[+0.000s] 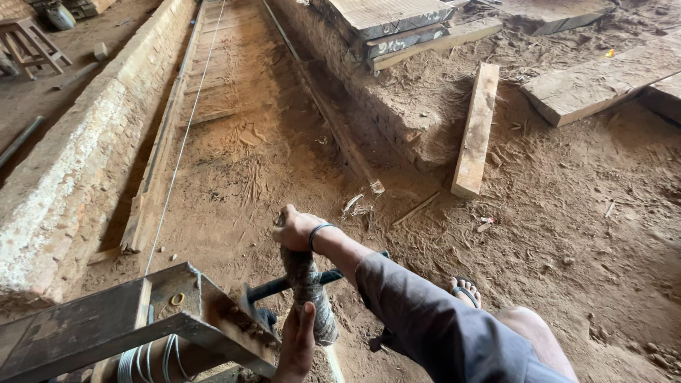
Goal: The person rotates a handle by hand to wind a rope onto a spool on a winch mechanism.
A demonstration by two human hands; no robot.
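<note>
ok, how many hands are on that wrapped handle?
2. The right hand grips the top of the wrapped handle; the left hand touches its lower part, beside the metal frame.

A floor of reddish-brown packed dirt and sawdust [567, 234] fills the right and centre of the frame. A low weathered brick wall [64, 163] runs along the left side toward the top. A pale rough-sawn wooden plank [477, 128] lies right of centre, thick grey timber slabs [596, 81] at upper right, a small wooden stool [32, 42] at upper left.
</note>
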